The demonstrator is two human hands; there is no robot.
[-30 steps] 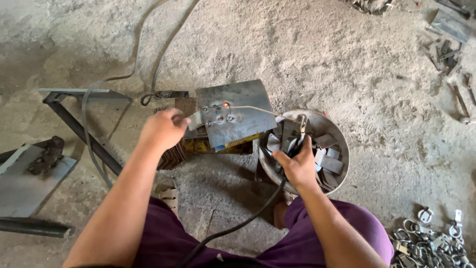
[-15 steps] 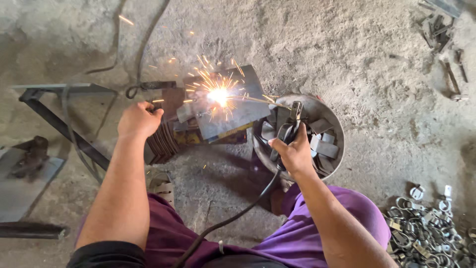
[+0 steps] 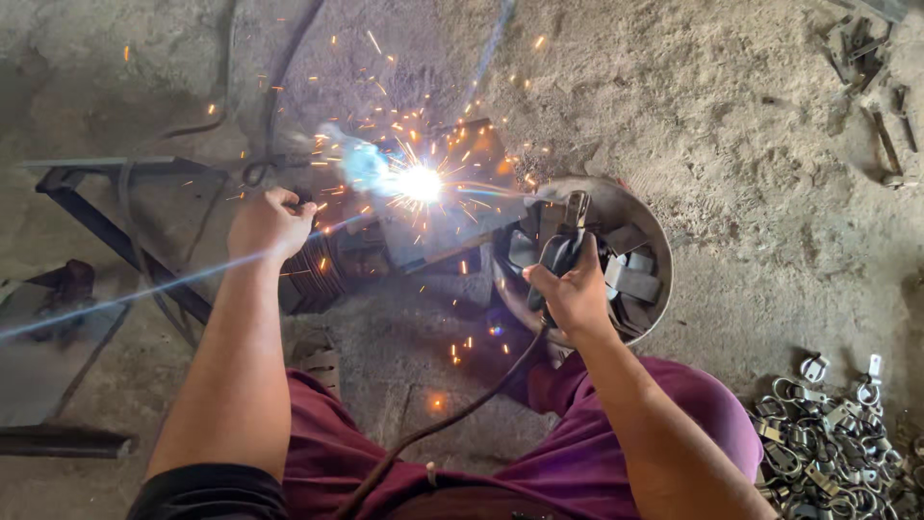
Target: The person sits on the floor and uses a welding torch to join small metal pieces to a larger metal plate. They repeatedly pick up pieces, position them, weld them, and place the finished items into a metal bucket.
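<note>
My right hand (image 3: 574, 294) grips a black welding electrode holder (image 3: 561, 252) with a cable trailing back between my knees. Its thin rod reaches left to a bright white arc (image 3: 420, 183) on a small grey metal plate (image 3: 452, 207), and orange sparks fly outward. My left hand (image 3: 269, 223) is closed on something small at the plate's left side, beside a coil of wire (image 3: 310, 265); what it holds is hidden by the fingers. A puff of bluish smoke hangs left of the arc.
A round metal pan (image 3: 647, 241) with several flat steel pieces sits under my right hand. A dark angle-iron frame (image 3: 106, 231) lies at the left. A heap of small metal clamps (image 3: 837, 433) lies at bottom right. Scrap pieces (image 3: 871, 67) lie at top right.
The arc struck between one second and half a second ago and has grown brighter with more sparks and smoke. Both hands keep about the same places by the plate.
</note>
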